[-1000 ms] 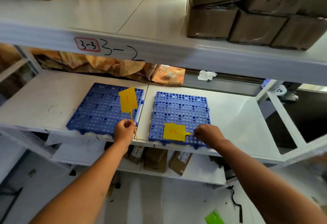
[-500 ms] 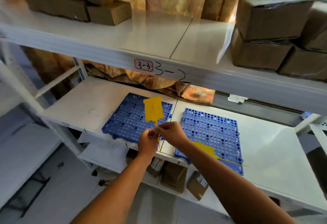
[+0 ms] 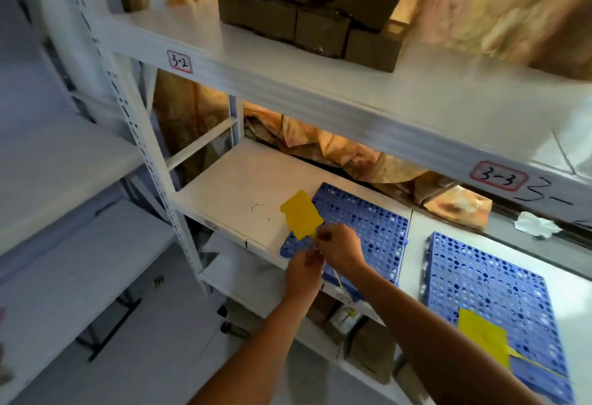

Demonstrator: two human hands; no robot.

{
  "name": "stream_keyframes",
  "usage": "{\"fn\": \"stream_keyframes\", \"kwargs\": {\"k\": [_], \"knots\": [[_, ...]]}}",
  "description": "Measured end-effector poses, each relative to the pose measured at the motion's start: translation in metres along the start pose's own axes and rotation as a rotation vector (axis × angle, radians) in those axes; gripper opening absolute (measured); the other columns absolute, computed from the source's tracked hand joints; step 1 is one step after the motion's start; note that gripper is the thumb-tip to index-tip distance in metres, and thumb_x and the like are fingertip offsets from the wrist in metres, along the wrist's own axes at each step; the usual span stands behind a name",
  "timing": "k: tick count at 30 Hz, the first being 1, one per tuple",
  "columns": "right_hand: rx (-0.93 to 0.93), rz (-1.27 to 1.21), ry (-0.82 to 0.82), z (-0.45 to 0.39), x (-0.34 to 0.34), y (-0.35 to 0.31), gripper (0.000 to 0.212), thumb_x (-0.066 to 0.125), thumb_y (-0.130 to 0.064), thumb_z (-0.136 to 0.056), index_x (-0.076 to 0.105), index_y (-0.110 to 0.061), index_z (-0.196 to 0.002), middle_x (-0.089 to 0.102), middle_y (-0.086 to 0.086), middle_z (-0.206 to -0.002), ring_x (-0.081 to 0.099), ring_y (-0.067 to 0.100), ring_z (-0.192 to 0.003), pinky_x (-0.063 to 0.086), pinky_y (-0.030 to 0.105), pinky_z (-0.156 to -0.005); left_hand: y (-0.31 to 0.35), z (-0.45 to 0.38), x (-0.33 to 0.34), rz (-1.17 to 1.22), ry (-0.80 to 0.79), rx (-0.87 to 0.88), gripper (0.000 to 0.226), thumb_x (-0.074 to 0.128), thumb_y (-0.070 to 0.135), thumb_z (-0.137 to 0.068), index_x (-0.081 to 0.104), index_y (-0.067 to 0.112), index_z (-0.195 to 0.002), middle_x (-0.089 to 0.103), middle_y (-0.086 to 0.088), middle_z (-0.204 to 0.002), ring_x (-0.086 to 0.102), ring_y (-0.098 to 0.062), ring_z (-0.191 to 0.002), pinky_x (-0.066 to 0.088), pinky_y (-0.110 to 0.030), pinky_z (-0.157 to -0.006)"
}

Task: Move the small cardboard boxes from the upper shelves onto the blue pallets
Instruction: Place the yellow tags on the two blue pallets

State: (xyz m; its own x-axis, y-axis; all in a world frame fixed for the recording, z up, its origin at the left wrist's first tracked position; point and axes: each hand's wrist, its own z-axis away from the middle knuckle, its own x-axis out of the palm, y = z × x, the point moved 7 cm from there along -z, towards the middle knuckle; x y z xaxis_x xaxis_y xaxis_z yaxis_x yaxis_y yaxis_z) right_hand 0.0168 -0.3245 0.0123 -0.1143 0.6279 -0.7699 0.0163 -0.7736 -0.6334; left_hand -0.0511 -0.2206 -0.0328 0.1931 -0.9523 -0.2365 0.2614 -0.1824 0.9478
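Several small brown cardboard boxes are stacked on the upper shelf labelled 3-2. On the shelf below lie two blue perforated pallets, a left pallet and a right pallet. My left hand and my right hand meet at the left pallet's front corner. Both pinch the thin stem of a yellow tag that stands up over that corner. A second yellow tag lies flat on the right pallet.
A white upright post of the rack stands at the left. Orange patterned cloth hangs behind the shelves. A crumpled white scrap lies at the back right. More boxes sit on the shelf below.
The view has swung left and up. My right hand left the tag on the right pallet and joined my left hand at the standing tag on the left pallet.
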Motion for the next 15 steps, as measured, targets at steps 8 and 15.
{"fn": "stream_keyframes", "kwargs": {"k": [8, 15], "knots": [[0.09, 0.141, -0.25, -0.01, -0.004, 0.056, 0.016, 0.079, -0.021, -0.09, 0.082, -0.007, -0.098, 0.077, 0.007, -0.09, 0.072, 0.023, -0.085, 0.051, 0.028, -0.076, -0.022, -0.057, -0.079, -0.167, 0.068, -0.047, 0.025, 0.06, 0.021, -0.097, 0.067, 0.013, -0.12, 0.069, -0.008, -0.118, 0.064, -0.028, -0.107, 0.048, -0.032, -0.082], [0.09, 0.341, -0.306, -0.004, -0.005, 0.07, 0.018, 0.07, -0.023, -0.095, 0.083, -0.013, -0.103, 0.08, 0.003, -0.103, 0.074, 0.018, -0.095, 0.053, 0.028, -0.085, -0.035, -0.078, -0.053, -0.359, -0.215, 0.039, 0.043, 0.058, 0.028, -0.1, 0.056, 0.016, -0.142, 0.059, -0.006, -0.141, 0.059, -0.023, -0.123, 0.043, -0.025, -0.088]]}}
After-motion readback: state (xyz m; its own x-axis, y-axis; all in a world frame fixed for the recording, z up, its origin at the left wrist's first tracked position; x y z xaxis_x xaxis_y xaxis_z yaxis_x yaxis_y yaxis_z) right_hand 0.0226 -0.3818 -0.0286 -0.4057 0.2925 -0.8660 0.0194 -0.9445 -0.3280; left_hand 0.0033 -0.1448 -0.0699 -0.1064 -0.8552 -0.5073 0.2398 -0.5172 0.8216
